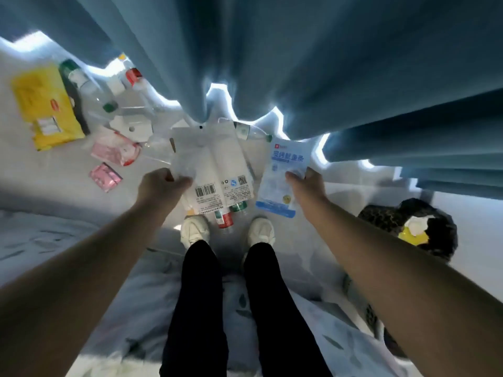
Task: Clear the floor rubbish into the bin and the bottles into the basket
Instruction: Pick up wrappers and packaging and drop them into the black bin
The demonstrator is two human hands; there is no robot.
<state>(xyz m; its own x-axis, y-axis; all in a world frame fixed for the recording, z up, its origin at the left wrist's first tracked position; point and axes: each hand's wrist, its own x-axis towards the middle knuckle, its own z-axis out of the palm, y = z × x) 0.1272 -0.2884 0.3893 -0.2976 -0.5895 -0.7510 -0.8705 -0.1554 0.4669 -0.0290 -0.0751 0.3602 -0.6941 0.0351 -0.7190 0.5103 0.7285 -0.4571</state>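
Floor [49,186]: pale, strewn with packets and bottles below a blue curtain [299,63].
Left hand [163,186]: fingers curled, gripping the near left edge of a white package [217,164] printed with a barcode.
Right hand [307,186]: thumb and fingers pinching the right edge of a blue and white packet [280,175], just right of the white package.
Bottles by the feet: red-label bottle [224,219] and green-label bottle [239,206], lying on the floor between 2 white shoes [194,229], partly hidden under the white package.
Curtain bottle [253,131]: clear, on its side at the foot of the curtain, just beyond the white package.
Far-left bottles: green-cap bottle [87,85] and red-band bottle [133,74], on their sides, near each other.
Yellow packet [46,104]: flat on the floor at far left, beside the green-cap bottle.
Pink wrappers [114,151]: 2, left of the left hand, well apart from the bin.
Bin [435,227]: dark, on the floor at right, beyond the right forearm, with yellow and white rubbish inside.
Basket: cannot tell where.
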